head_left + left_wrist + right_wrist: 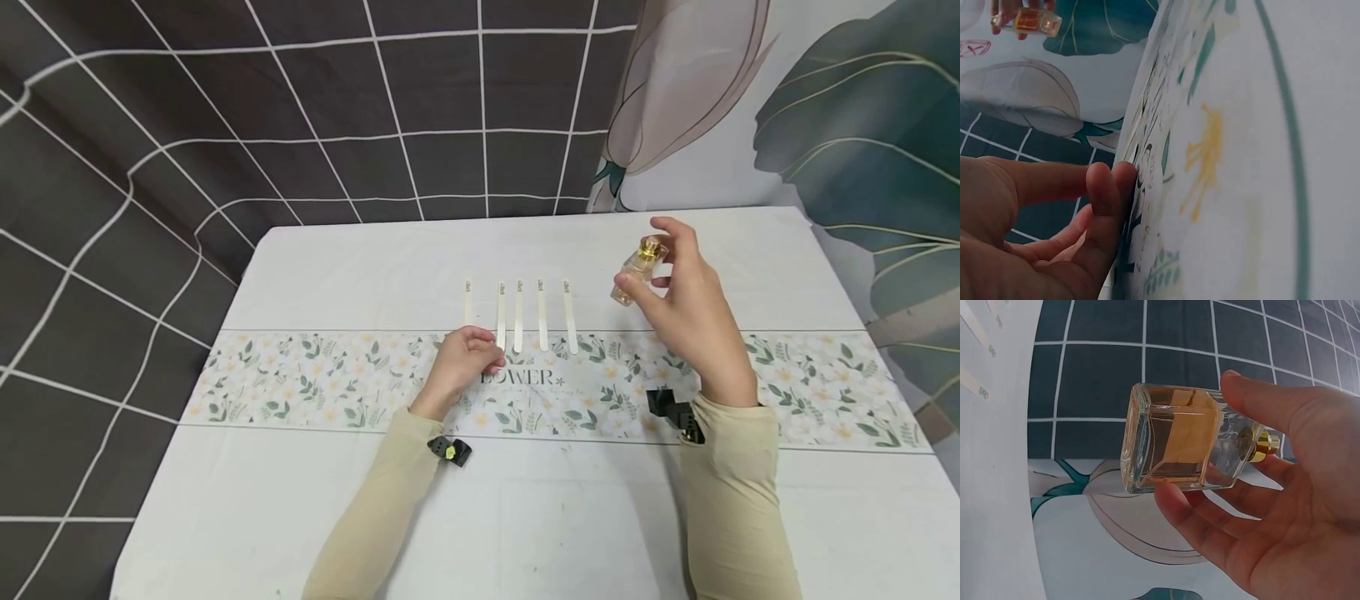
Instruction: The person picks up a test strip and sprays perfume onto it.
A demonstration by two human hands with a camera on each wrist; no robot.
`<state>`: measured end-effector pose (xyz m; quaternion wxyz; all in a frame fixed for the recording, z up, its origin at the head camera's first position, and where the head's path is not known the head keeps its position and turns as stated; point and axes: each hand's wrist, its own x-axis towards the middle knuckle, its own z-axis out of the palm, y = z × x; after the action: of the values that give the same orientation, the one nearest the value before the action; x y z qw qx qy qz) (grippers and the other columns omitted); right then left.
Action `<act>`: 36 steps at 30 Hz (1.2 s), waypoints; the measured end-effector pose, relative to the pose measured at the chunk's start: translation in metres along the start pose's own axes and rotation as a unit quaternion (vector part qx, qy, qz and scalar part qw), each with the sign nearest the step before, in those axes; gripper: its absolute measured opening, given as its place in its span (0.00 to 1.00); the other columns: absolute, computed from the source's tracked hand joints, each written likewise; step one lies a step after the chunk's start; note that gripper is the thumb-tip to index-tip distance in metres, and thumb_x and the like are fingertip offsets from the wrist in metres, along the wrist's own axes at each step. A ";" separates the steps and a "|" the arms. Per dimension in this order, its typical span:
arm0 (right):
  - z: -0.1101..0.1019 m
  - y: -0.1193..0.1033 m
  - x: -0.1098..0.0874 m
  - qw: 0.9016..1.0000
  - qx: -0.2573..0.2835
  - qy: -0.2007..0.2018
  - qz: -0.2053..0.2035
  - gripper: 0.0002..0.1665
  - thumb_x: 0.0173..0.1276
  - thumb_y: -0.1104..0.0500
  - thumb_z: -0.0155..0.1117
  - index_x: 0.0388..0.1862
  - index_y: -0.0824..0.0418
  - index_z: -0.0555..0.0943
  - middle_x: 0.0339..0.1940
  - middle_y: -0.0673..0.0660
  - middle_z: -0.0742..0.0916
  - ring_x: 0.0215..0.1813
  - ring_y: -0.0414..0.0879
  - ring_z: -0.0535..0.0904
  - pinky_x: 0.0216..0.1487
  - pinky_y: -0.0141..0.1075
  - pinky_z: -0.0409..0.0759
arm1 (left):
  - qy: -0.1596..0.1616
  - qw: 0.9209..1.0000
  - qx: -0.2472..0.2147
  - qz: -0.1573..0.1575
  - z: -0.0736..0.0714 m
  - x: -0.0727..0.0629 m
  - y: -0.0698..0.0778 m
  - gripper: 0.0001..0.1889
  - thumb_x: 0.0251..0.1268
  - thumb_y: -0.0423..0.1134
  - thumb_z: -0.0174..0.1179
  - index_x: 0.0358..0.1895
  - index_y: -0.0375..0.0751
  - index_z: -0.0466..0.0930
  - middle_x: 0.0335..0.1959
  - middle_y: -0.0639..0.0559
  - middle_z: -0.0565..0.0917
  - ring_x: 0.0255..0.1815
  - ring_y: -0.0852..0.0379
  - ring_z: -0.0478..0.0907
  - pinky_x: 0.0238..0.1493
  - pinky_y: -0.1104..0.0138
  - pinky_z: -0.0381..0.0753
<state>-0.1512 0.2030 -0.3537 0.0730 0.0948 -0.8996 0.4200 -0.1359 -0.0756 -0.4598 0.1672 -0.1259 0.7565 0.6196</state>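
My right hand (693, 308) holds a perfume bottle (639, 271) above the table's right side, tilted, thumb on one side and fingers on the other. In the right wrist view the clear glass bottle (1175, 440) contains amber liquid and has a gold spray top (1264, 447). My left hand (463, 362) rests low over the table runner, its fingertips (1102, 184) close together at the surface. They are by the lower end of a white paper strip (501, 312); whether they pinch it cannot be seen. Another strip (468, 302) is partly hidden behind this hand.
More white strips, such as one strip (571, 317) at the row's right end, lie side by side beyond my left hand. A floral runner (277, 379) crosses the white table (510, 508). Dark grid-patterned cloth (442, 92) hangs behind the table.
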 end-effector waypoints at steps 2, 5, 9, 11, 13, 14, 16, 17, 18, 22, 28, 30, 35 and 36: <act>0.000 0.000 0.000 1.000 0.000 0.000 0.001 0.47 0.71 0.61 0.69 0.81 0.59 0.53 0.69 0.69 0.75 0.59 0.64 0.77 0.57 0.55 0.78 | -0.001 1.000 0.026 0.008 0.000 0.000 0.001 0.16 0.63 0.24 0.65 0.53 0.31 0.78 0.36 0.41 0.88 0.25 0.60 0.82 0.33 0.70 0.83; -0.001 0.000 0.000 1.000 0.001 0.000 0.001 0.47 0.72 0.61 0.68 0.81 0.59 0.53 0.69 0.69 0.75 0.58 0.64 0.78 0.56 0.54 0.78 | -0.002 0.998 0.058 0.026 0.000 0.001 0.001 0.16 0.60 0.23 0.67 0.51 0.32 0.80 0.34 0.43 0.87 0.24 0.61 0.81 0.32 0.71 0.82; -0.001 0.000 0.000 1.000 0.003 0.003 0.000 0.47 0.72 0.61 0.68 0.81 0.59 0.53 0.69 0.69 0.76 0.58 0.63 0.77 0.56 0.53 0.77 | 0.007 0.995 0.089 0.049 0.001 0.000 0.002 0.10 0.64 0.25 0.66 0.47 0.34 0.82 0.32 0.46 0.88 0.25 0.61 0.82 0.31 0.71 0.80; -0.001 0.000 0.000 1.000 0.003 0.004 0.000 0.46 0.72 0.61 0.68 0.81 0.59 0.53 0.68 0.69 0.76 0.59 0.63 0.77 0.56 0.53 0.77 | 0.014 0.993 0.099 0.055 0.002 -0.001 0.003 0.08 0.65 0.26 0.65 0.46 0.35 0.82 0.31 0.47 0.88 0.25 0.60 0.81 0.30 0.71 0.79; -0.001 0.000 0.000 1.000 0.003 0.004 -0.001 0.47 0.72 0.61 0.68 0.81 0.59 0.54 0.68 0.68 0.76 0.60 0.62 0.76 0.56 0.53 0.76 | 0.021 0.992 0.109 0.058 0.003 -0.001 0.003 0.08 0.66 0.27 0.65 0.45 0.37 0.82 0.31 0.48 0.87 0.25 0.60 0.80 0.29 0.71 0.78; -0.001 0.000 0.000 1.000 0.004 0.004 -0.001 0.47 0.72 0.61 0.68 0.81 0.59 0.54 0.68 0.69 0.76 0.60 0.62 0.76 0.56 0.54 0.76 | 0.023 0.992 0.111 0.060 0.004 -0.001 0.003 0.08 0.65 0.28 0.65 0.45 0.37 0.82 0.31 0.48 0.87 0.25 0.60 0.80 0.29 0.72 0.77; -0.001 0.000 0.000 1.000 0.004 0.003 0.000 0.47 0.71 0.61 0.69 0.81 0.60 0.54 0.68 0.69 0.76 0.60 0.62 0.75 0.56 0.53 0.76 | 0.027 0.991 0.117 0.061 0.004 -0.001 0.003 0.09 0.65 0.28 0.66 0.46 0.38 0.82 0.31 0.49 0.87 0.25 0.60 0.79 0.29 0.72 0.77; -0.001 0.001 0.000 1.000 0.004 0.003 -0.001 0.47 0.71 0.61 0.69 0.81 0.60 0.54 0.68 0.69 0.76 0.61 0.62 0.75 0.56 0.53 0.76 | 0.028 0.991 0.118 0.061 0.004 -0.001 0.003 0.09 0.65 0.28 0.66 0.46 0.38 0.82 0.32 0.49 0.86 0.26 0.60 0.79 0.29 0.72 0.77; -0.001 0.001 0.000 1.000 0.005 0.003 -0.001 0.47 0.71 0.61 0.69 0.81 0.60 0.54 0.68 0.69 0.76 0.61 0.62 0.75 0.56 0.53 0.76 | 0.030 0.990 0.120 0.061 0.004 -0.001 0.003 0.09 0.64 0.28 0.66 0.46 0.38 0.82 0.32 0.49 0.86 0.26 0.60 0.78 0.29 0.71 0.76; -0.001 0.001 0.000 1.000 0.003 0.003 -0.001 0.47 0.71 0.61 0.69 0.81 0.60 0.53 0.68 0.69 0.76 0.61 0.62 0.75 0.56 0.54 0.76 | 0.044 0.989 0.126 0.061 0.004 -0.001 0.004 0.10 0.64 0.28 0.65 0.47 0.37 0.82 0.35 0.49 0.84 0.28 0.59 0.77 0.30 0.71 0.76; -0.001 0.001 0.000 1.000 0.002 -0.001 -0.001 0.47 0.72 0.61 0.68 0.82 0.59 0.53 0.66 0.70 0.76 0.59 0.64 0.75 0.57 0.55 0.76 | 0.053 0.972 0.190 0.125 0.004 -0.005 0.005 0.06 0.66 0.29 0.62 0.43 0.36 0.83 0.33 0.50 0.82 0.30 0.59 0.76 0.34 0.70 0.76; -0.001 0.001 0.000 1.000 0.002 -0.003 0.001 0.47 0.72 0.60 0.68 0.82 0.59 0.53 0.65 0.71 0.76 0.58 0.64 0.76 0.57 0.56 0.76 | 0.044 0.958 0.238 0.158 0.005 -0.007 0.009 0.05 0.67 0.30 0.63 0.42 0.36 0.85 0.31 0.50 0.83 0.30 0.58 0.76 0.36 0.69 0.76; 0.000 0.002 0.000 1.000 0.001 -0.003 0.001 0.47 0.72 0.60 0.68 0.82 0.59 0.53 0.66 0.70 0.76 0.58 0.64 0.76 0.57 0.55 0.76 | 0.008 0.890 0.400 0.218 0.010 -0.009 0.028 0.08 0.68 0.34 0.67 0.47 0.37 0.88 0.36 0.50 0.85 0.36 0.55 0.80 0.42 0.63 0.80; 0.000 0.002 0.000 1.000 0.002 -0.002 0.001 0.47 0.72 0.60 0.68 0.82 0.59 0.53 0.66 0.70 0.76 0.58 0.64 0.76 0.57 0.55 0.76 | 0.004 0.873 0.433 0.227 0.012 -0.008 0.032 0.09 0.67 0.35 0.67 0.48 0.38 0.88 0.37 0.49 0.85 0.38 0.54 0.80 0.43 0.62 0.81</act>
<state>-0.1513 0.2040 -0.3551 0.0704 0.0953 -0.8991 0.4214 -0.1402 -0.0578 -0.4304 0.0567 0.1317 0.9574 0.2507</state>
